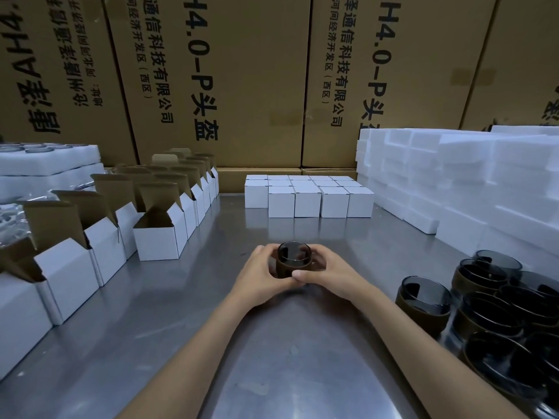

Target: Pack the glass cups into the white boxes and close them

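A dark smoked glass cup (292, 255) stands upright at the middle of the steel table. My left hand (263, 276) wraps its left side and my right hand (328, 275) wraps its right side, thumbs meeting in front. Both hands grip the cup. Several more dark glass cups (496, 303) cluster at the right front. Open white boxes (160, 237) with brown flaps raised stand in rows on the left. Closed white boxes (308, 196) sit in a block at the back centre.
White foam slabs (453, 182) are stacked at the right back. Foam trays holding cups (45, 158) lie at the far left. Tall brown cartons (242, 80) wall off the rear. Bare steel table (211, 297) shows around my forearms.
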